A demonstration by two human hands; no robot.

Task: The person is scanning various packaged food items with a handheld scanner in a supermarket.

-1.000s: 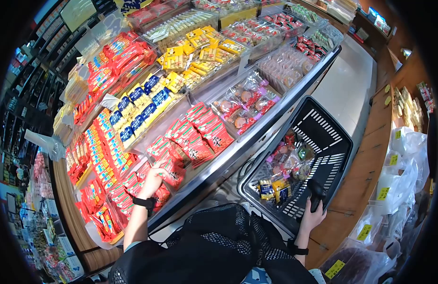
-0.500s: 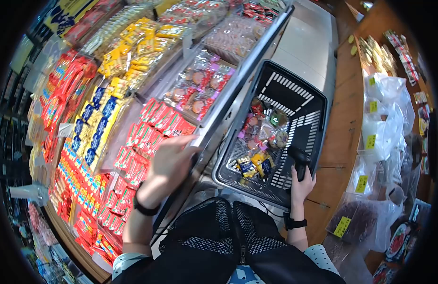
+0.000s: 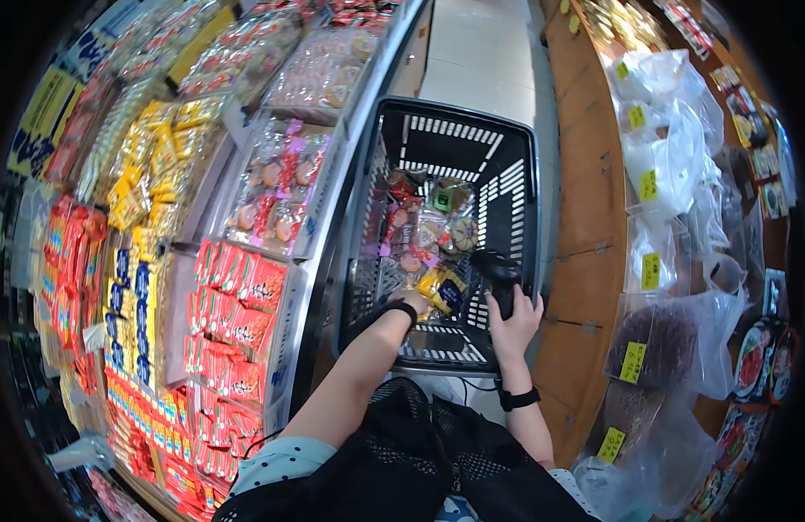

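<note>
In my right hand (image 3: 516,325) is a black handheld scanner (image 3: 498,268), gripped by its handle over the right side of a black plastic shopping basket (image 3: 517,139). My left hand (image 3: 413,302) reaches down into the near part of the basket, against a yellow and blue snack packet (image 3: 443,289). Its fingers are mostly hidden, so whether they grip anything does not show. Deeper in the basket lie several clear-wrapped packs with red and pink parts (image 3: 408,228), a green-labelled pack (image 3: 444,198) and a round patterned one (image 3: 464,232).
A sloping display on the left carries red snack packets (image 3: 237,291), yellow packets (image 3: 150,165) and clear-wrapped packs (image 3: 280,178). Along the right runs a wooden shelf (image 3: 585,226) with clear bags bearing yellow labels (image 3: 648,184). Pale floor (image 3: 480,61) shows beyond the basket.
My left hand has moved from above the red packets on the display down into the basket. The view has shifted to the right. The scanner stays in my right hand.
</note>
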